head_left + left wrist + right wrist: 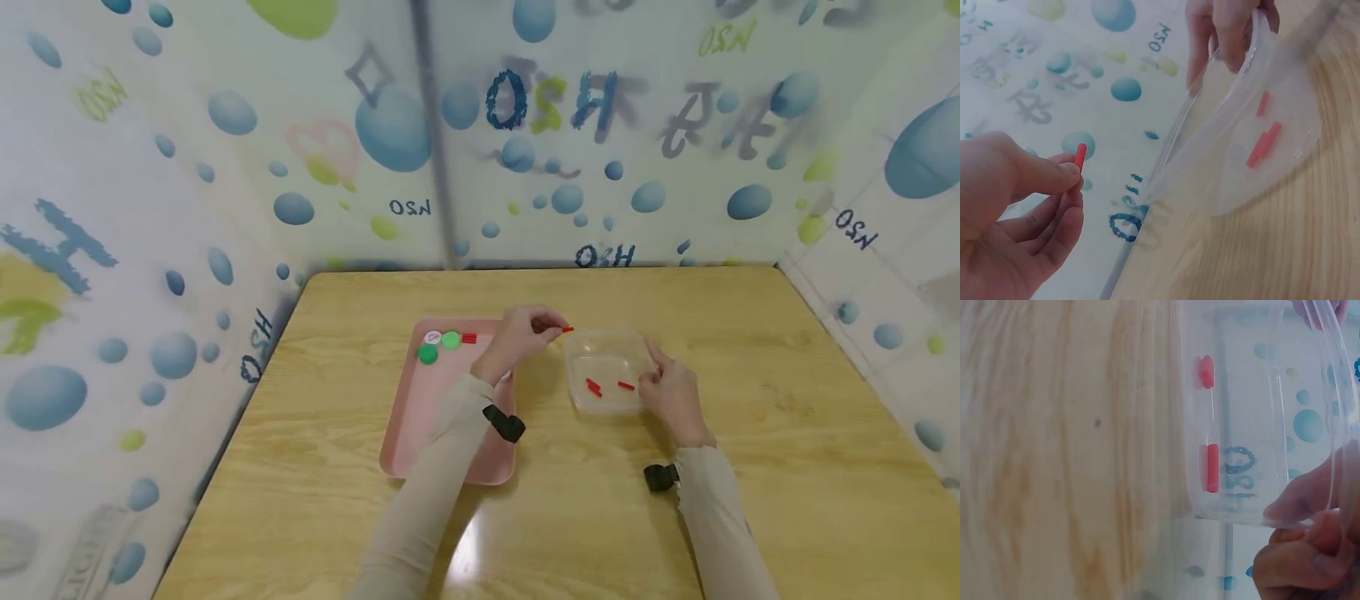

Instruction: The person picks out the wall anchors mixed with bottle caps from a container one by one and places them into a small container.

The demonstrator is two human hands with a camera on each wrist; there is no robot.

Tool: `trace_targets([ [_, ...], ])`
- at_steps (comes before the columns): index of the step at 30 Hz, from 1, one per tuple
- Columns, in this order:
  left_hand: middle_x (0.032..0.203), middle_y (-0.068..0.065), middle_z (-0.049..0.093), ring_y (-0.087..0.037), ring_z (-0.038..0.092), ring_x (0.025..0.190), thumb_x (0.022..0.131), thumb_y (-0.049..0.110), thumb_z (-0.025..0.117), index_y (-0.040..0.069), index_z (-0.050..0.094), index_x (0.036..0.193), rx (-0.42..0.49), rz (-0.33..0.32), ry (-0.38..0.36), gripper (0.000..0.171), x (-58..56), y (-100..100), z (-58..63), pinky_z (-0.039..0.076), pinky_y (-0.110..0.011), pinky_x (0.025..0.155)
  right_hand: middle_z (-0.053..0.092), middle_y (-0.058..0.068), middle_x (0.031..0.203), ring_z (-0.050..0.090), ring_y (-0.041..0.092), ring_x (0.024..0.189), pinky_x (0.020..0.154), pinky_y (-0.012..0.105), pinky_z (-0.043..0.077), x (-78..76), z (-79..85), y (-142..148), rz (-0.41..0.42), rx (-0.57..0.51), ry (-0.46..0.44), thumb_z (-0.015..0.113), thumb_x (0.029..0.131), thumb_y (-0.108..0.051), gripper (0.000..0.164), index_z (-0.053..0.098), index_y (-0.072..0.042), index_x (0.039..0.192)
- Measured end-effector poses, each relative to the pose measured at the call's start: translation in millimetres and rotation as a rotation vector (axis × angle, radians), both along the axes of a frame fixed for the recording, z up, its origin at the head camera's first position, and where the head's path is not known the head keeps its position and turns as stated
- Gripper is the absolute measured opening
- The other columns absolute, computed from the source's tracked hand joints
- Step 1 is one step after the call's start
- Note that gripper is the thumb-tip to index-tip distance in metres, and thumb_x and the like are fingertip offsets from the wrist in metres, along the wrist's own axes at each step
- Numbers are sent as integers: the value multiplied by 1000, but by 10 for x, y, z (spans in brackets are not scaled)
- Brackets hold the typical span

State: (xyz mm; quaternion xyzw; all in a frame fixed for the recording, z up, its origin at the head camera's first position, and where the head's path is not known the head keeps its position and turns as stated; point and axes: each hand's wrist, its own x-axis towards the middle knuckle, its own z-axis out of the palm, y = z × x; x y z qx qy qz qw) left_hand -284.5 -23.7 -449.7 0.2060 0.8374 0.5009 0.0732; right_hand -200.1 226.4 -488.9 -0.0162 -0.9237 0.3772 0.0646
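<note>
My left hand (521,337) pinches a small red stick (1081,156) between thumb and fingertip, held just off the left rim of a clear plastic container (585,362). On the container's far right side, my right hand (671,396) grips the rim, thumb on one side of the wall and fingers on the other in the right wrist view. Inside lie more red sticks: a pair (594,387) touching each other and a single stick (626,386) nearer the right hand. The container looks tilted in the left wrist view.
Left of the container lies a pink tray (408,442), partly under my left forearm. At its far end are a white cap (432,337), a light green cap (451,340), a darker green cap (427,355) and several red sticks (468,338). Patterned walls edge the wooden table (570,517).
</note>
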Motion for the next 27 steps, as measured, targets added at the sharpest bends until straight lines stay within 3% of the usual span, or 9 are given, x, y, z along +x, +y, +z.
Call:
trace_targets([
  [5,100,0,75,-11,62,81,98,14,68,13,77,106,-37,-56,-9,12,72,188,-78,52,-18,70,28,-7,51,22,7,47,44,24,25,52,-30,9,-11,2,-23,44,86,3,67,38,5,152],
  [15,101,-2,74,-8,62,83,98,13,67,9,75,109,-25,-150,-1,14,143,475,-106,53,-16,74,28,-6,53,24,9,50,48,27,26,11,-10,-3,-55,49,-12,45,85,3,67,42,3,151],
  [20,104,-5,74,-9,63,86,99,12,66,5,74,112,-31,-153,5,16,162,495,-102,53,-16,76,27,-6,53,23,10,51,49,29,26,2,-22,-30,-53,54,-6,46,85,2,66,43,3,150],
  [27,105,-3,74,-11,64,88,101,14,64,6,74,113,-60,-96,-9,18,126,400,-64,53,-18,76,29,-6,53,24,10,51,49,29,27,15,-25,13,-51,39,-21,44,86,2,66,41,2,152],
])
